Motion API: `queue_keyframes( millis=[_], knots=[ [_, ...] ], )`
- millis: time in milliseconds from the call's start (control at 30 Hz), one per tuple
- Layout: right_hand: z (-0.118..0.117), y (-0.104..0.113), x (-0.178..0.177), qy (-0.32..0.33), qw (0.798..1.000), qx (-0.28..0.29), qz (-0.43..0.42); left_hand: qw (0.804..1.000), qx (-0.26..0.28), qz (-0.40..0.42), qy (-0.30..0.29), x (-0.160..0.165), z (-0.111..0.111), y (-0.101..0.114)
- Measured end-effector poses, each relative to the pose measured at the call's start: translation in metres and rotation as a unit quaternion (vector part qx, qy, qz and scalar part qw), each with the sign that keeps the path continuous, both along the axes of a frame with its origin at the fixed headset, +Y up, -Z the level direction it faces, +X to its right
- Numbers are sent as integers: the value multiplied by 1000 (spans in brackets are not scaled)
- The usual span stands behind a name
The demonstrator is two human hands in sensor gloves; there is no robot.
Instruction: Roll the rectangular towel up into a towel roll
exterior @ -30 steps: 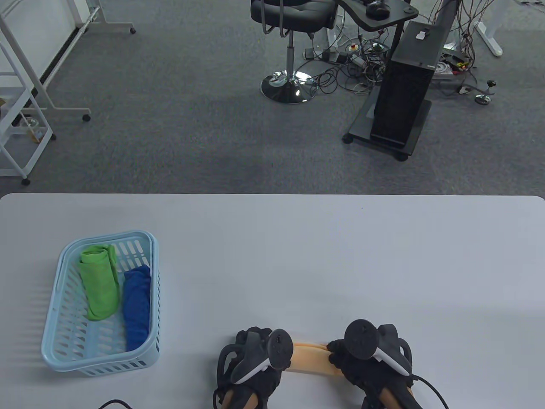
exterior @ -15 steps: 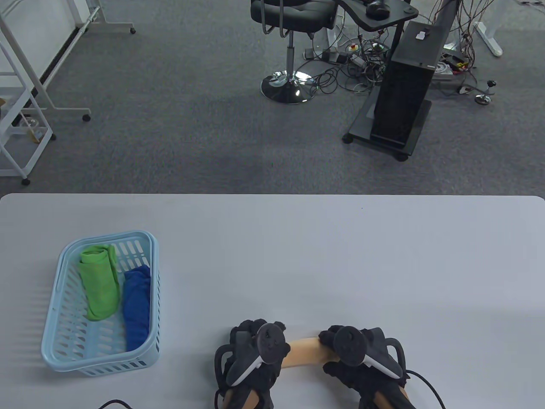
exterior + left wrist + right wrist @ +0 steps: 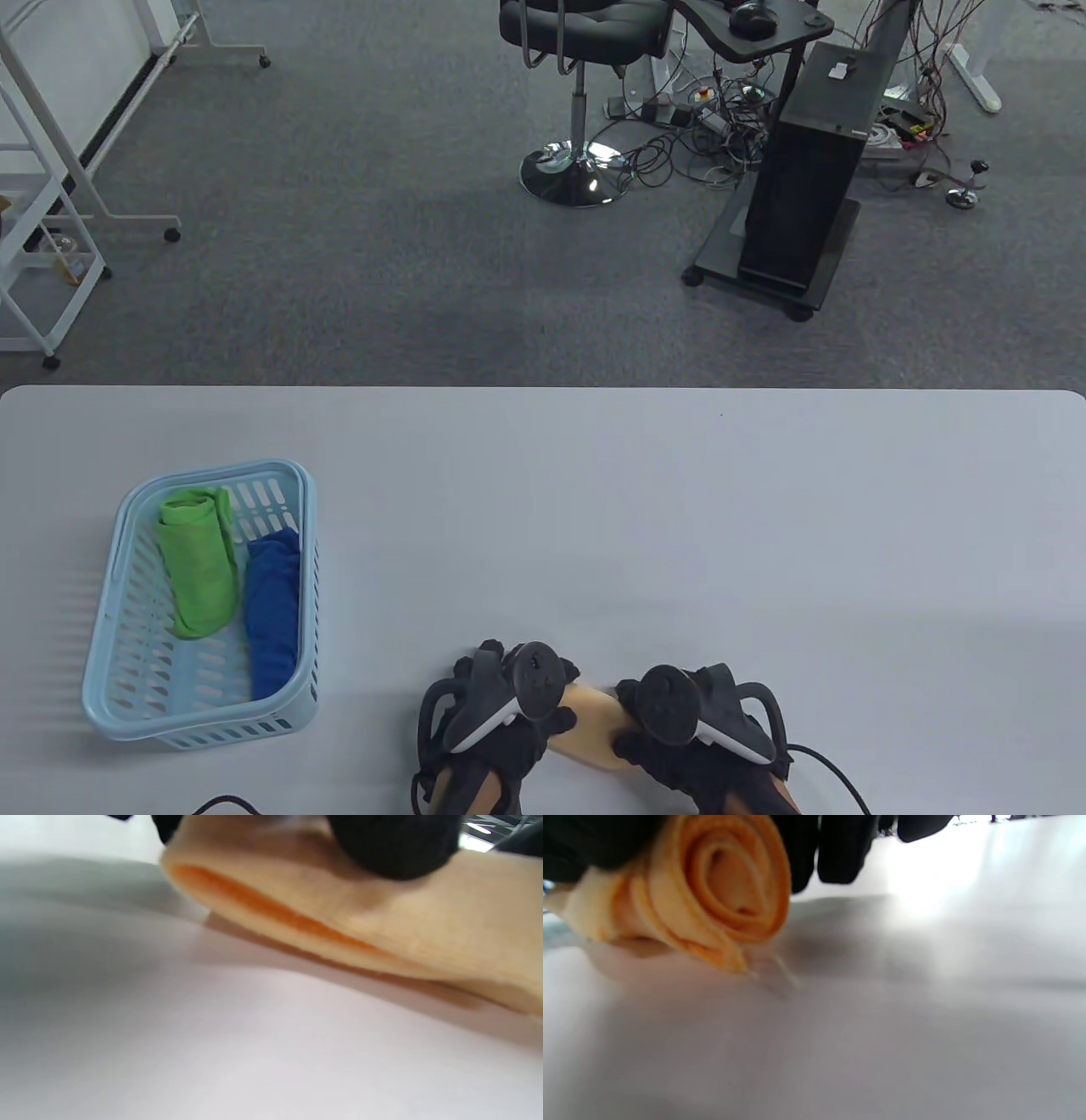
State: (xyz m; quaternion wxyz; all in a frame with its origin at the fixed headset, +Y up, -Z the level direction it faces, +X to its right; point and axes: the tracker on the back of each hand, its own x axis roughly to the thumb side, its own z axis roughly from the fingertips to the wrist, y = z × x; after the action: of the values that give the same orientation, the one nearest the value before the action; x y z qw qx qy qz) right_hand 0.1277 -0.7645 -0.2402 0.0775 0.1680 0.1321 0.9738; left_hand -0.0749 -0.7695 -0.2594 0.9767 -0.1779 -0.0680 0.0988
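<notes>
We count two gloved hands, one peach-orange towel, one basket and two rolled towels inside it. The left hand (image 3: pixel 501 722) and the right hand (image 3: pixel 687 730) sit side by side at the near edge of the table (image 3: pixel 679 509), and the towel (image 3: pixel 594 734) lies between and under them, only a short stretch of it showing in the table view. In the right wrist view we see its end as a clear spiral, several layers wound around a hollow middle, with a loose tail of cloth touching the tabletop below it. The right hand's fingers (image 3: pixel 840 853) curl over the top of that roll. In the left wrist view the towel (image 3: pixel 382 921) looks flatter, a long fold with a darker orange seam along it, and a dark gloved fingertip (image 3: pixel 394 844) presses on top; that view is blurred, so we think the left hand grips the cloth, though the curl of its fingers is hard to make out.

Off to the left stands the pale blue slotted basket (image 3: pixel 127 679), holding a green rolled towel (image 3: pixel 199 560) and a blue rolled towel (image 3: pixel 273 611) side by side.

The table is smooth and pale grey. Beyond it lies grey carpet, with a black swivel chair (image 3: pixel 577 25), a black computer tower (image 3: pixel 806 187) on a wheeled stand, tangled cables and a white metal rack (image 3: pixel 42 212).
</notes>
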Motion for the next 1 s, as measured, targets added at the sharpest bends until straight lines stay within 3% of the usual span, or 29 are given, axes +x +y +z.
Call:
queue_keyframes(
  millis=[100,233,333,400,500,600,767,1000],
  knots=[
    [8,9,-10,49,997,28,-57,1000,3,-9,17,-18,-2,2],
    [20,15,-28,81,989,3,-125,999,-9,3,36,-30,-4,3],
    [25,8,-43,106,993,-13,-54,1000,-5,4,29,-30,-5,2],
    [28,-4,-48,121,992,-11,38,999,3,14,29,-29,-4,4],
    [33,-2,-53,115,991,25,64,996,81,26,39,-30,-2,14],
    [29,-1,-52,86,993,33,75,986,148,52,61,-35,3,32],
    [7,-1,-25,7,994,41,105,981,170,61,65,-43,9,46],
    [-41,-5,54,-145,981,-16,129,983,164,55,59,-47,10,47]
  ],
)
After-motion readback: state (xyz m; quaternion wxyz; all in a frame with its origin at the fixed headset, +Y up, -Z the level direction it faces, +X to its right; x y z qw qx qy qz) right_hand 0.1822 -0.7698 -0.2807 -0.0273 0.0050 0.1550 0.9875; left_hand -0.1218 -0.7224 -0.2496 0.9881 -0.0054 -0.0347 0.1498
